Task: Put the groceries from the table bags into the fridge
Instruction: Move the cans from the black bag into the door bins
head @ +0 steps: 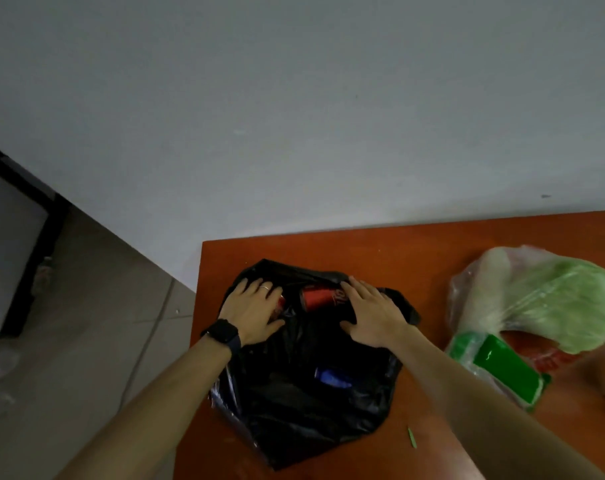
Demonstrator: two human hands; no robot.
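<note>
Both palms flat, fingers spread, gripping nothing: left hand (251,311) and right hand (372,313) pressing on black bag (304,403) at table (380,251) corner. Red can (320,296) exposed between them, blue item (332,377) lower down. Clear bag (467,292) with cabbage (564,299) and green pack (505,368) right, apart.

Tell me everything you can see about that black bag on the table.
The black bag is thin, glossy, crinkled plastic, slumped flat near the orange table's left edge. Its mouth faces away, spread by the left hand and right hand resting on it. A red can shows in the opening; something blue shows lower down.
</note>
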